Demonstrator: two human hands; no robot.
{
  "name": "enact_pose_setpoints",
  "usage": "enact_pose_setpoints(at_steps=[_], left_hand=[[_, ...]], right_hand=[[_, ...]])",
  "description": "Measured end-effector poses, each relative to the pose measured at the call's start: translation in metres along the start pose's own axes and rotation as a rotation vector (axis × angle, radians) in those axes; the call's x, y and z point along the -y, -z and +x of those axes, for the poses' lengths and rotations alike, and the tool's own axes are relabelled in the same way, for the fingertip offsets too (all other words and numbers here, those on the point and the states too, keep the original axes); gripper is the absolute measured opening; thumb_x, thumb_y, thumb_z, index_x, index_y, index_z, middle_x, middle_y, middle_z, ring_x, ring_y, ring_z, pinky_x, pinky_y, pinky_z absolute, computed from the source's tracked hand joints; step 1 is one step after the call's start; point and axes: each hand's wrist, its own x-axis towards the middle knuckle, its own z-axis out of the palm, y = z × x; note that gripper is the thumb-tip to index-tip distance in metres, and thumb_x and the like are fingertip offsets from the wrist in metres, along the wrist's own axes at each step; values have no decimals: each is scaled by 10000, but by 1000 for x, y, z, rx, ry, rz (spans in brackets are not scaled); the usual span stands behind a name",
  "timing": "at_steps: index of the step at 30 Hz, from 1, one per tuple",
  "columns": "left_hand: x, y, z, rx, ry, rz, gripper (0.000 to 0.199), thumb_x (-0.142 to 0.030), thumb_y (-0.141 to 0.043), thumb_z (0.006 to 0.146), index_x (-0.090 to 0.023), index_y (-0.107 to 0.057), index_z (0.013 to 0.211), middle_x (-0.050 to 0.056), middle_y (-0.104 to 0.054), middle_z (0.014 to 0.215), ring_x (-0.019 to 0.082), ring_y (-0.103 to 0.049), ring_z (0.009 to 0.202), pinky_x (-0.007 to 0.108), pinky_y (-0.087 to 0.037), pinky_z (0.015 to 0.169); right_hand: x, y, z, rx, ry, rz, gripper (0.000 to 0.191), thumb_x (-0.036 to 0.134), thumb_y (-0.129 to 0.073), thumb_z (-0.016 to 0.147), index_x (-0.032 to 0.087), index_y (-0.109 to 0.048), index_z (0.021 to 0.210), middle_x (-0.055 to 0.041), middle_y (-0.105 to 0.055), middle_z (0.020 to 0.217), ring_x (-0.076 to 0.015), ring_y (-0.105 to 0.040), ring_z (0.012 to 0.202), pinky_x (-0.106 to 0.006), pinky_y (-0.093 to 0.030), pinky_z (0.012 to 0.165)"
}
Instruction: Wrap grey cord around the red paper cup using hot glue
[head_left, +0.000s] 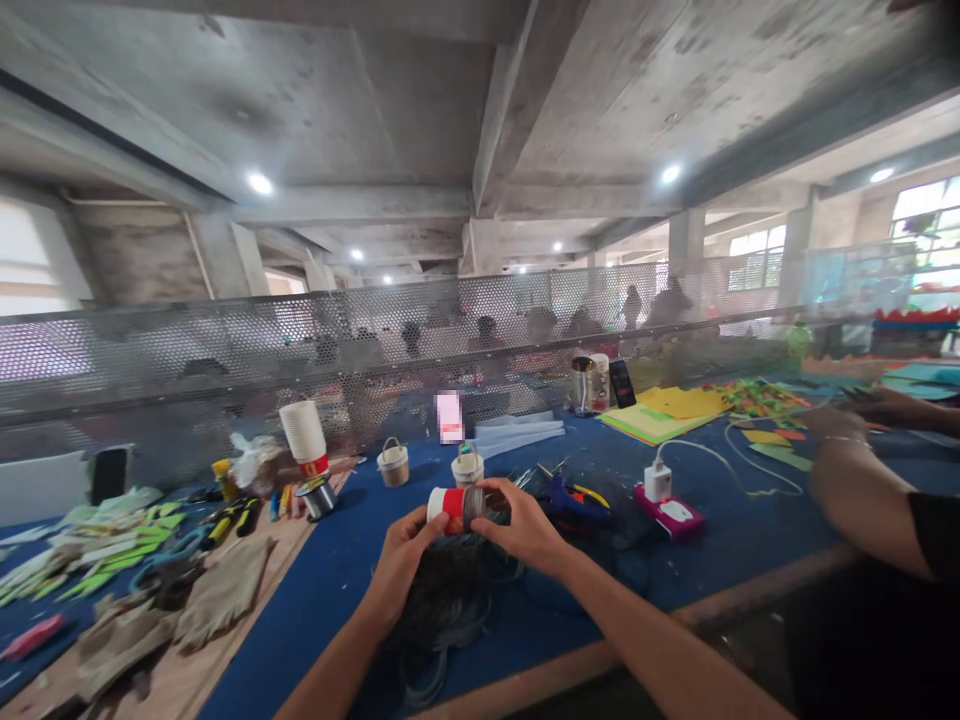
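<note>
A red and white paper cup (450, 508), lying on its side, is held between both hands above the blue table (300, 610). My left hand (409, 550) grips its white end. My right hand (517, 520) holds the other end, where grey cord is wrapped around the cup. Below the hands lies a tangled heap of dark grey cord (450, 600). Just behind the cup stands a small cord-wrapped bucket with a handle (468, 467), and a similar bucket (393, 465) is farther left.
Stacked paper cups (302, 432) and a wire spool (318, 498) stand left. Gloves (225, 592) and scissors lie nearer. Right are pliers (577, 500), a pink power socket (669, 508) with a cable, coloured sheets (667, 412) and another person's arms (862, 480). A mesh screen (375, 370) runs behind.
</note>
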Motion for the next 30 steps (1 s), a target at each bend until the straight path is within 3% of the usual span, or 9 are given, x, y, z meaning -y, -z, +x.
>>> enact_pose_setpoints(at_steps=[7, 20, 30], left_hand=[[4, -1, 2, 2, -7, -4, 353, -450, -722, 773, -126, -746, 911, 12, -701, 681, 158, -591, 583, 240, -456, 579], [4, 0, 3, 6, -35, -39, 338, -421, -720, 779, -135, -746, 957, 53, -742, 806, 207, -650, 738, 283, -484, 718], [-5, -3, -4, -50, 29, -113, 335, -430, -722, 774, -174, -757, 987, 31, -741, 804, 207, -646, 742, 272, -490, 695]], right_hand=[[-11, -1, -1, -1, 41, -51, 495, 208, -729, 753, 205, -559, 1218, -77, -645, 1187, -209, -640, 1022, -356, -506, 931], [-11, -1, -1, -13, 56, -88, 543, 159, -729, 735, 236, -552, 1242, -59, -619, 1225, -209, -615, 1050, -362, -485, 961], [-1, 1, -2, -21, 97, -114, 604, 96, -720, 717, 258, -522, 1264, -49, -596, 1246, -219, -575, 1145, -375, -442, 1028]])
